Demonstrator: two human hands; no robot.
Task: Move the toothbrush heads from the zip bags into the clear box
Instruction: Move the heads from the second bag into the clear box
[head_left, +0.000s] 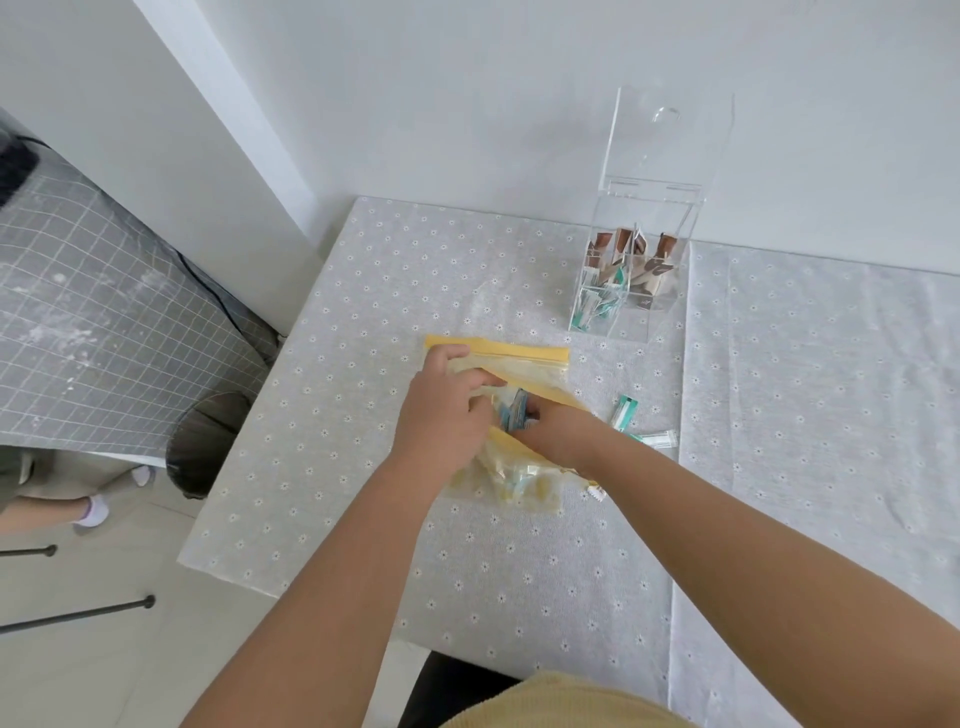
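You were partway through. The clear box (631, 280) stood at the far right of the table (363, 519) with its lid up, and it already held many packs: brown ones in the far parts and green ones in the near left part. So some of the job looked done.

Two yellow zip bags lay in the middle of the table. The far bag (519, 358) lay flat, and I could not tell if anything was left in it. The near bag (509, 478) was lumpy and seemed to have heads inside.

Your left hand (441, 415) pressed down on the bags with curled fingers, holding the bag mouth. Your right hand (556, 431) reached into the bag, closed around a small bunch of blue heads (514, 413).

Two loose heads (626, 413) lay on the table just right of your hands, not yet in the box. Those, the bunch in your hand, and the rest in the near bag were left to move, I think.
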